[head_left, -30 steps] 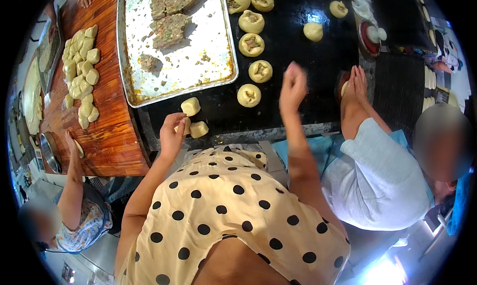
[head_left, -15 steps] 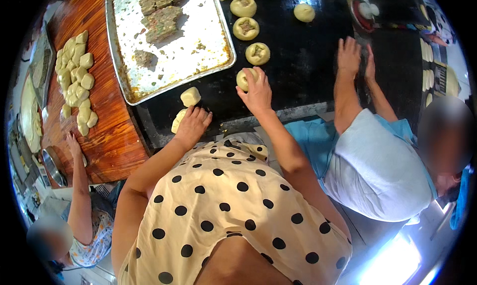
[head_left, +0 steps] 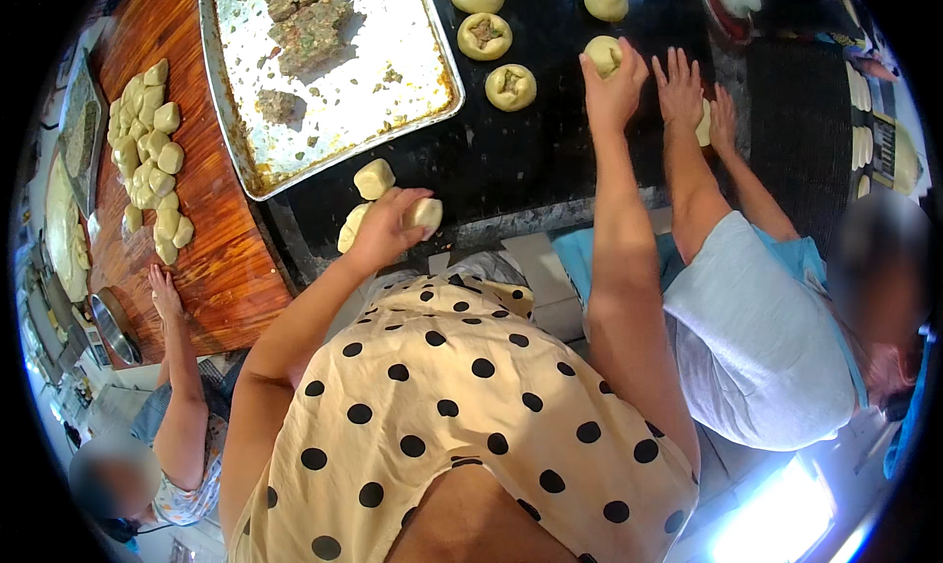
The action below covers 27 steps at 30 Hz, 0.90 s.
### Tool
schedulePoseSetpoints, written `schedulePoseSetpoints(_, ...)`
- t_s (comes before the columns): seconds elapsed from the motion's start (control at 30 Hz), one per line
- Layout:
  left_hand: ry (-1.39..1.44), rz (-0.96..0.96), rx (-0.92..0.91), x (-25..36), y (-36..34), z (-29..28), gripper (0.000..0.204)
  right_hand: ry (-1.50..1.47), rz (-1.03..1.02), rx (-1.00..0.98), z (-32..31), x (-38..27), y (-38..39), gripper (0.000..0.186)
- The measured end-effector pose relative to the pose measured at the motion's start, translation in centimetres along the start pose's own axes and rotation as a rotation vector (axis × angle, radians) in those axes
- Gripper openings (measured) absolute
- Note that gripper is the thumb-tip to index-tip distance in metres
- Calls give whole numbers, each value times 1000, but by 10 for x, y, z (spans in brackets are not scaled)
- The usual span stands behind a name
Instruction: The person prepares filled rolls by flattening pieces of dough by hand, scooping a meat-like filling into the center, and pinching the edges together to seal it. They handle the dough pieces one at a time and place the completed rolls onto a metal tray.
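My right hand (head_left: 613, 96) reaches far over the black worktop, its fingers closed around a pale dough bun (head_left: 603, 56). Just beyond it sits a rounded dough bun (head_left: 606, 3). Near the front edge, my left hand (head_left: 385, 231) grips a dough piece (head_left: 425, 216) between thumb and fingers. Beside that hand lie a blocky dough piece (head_left: 374, 179) and another dough piece (head_left: 352, 227) partly covered by it. Between my hands stands a row of dough cups with brown filling showing in their openings, the nearest dough cup (head_left: 511, 87) among them.
A metal tray (head_left: 334, 152) with slabs of meat filling (head_left: 314, 37) stands left of the row. Many dough pieces (head_left: 147, 136) lie on the wooden table (head_left: 221, 278). A co-worker's hands (head_left: 681, 89) work close right of mine; another person's hand (head_left: 165, 293) rests at far left.
My right hand has carried a bun from the near end of the filled row to the right. My left hand has taken hold of a dough piece and shifted slightly right.
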<state>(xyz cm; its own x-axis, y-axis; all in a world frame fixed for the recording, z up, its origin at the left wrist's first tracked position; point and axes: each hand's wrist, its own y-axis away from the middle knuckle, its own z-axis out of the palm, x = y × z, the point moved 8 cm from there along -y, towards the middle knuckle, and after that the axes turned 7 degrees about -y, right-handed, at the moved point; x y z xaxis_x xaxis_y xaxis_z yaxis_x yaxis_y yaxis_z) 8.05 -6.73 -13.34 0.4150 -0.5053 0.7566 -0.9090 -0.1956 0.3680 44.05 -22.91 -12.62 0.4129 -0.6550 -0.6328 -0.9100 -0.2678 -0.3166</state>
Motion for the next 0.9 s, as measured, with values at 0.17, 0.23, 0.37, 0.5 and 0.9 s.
schedulePoseSetpoints(0.17, 587, -150, -204, 6, -50, 62, 57, -44, -54, -15, -10, -17, 20, 48)
schedulePoseSetpoints(0.23, 291, -54, -66, 17, -69, 57, 50, -328, -36, -101, -13, -34, 63, 33)
schedulePoseSetpoints(0.37, -149, -90, 57, 24, -78, 44, 37, -331, 193, -342, 3, -38, 155, 35)
schedulePoseSetpoints(0.5, 290, -225, 52, -18, -64, 81, 39, -208, 333, -395, 35, -53, 190, 46)
schedulePoseSetpoints(0.9, 521, -338, -99, -41, -39, 95, 27, 304, 39, -357, 72, -77, 211, 53)
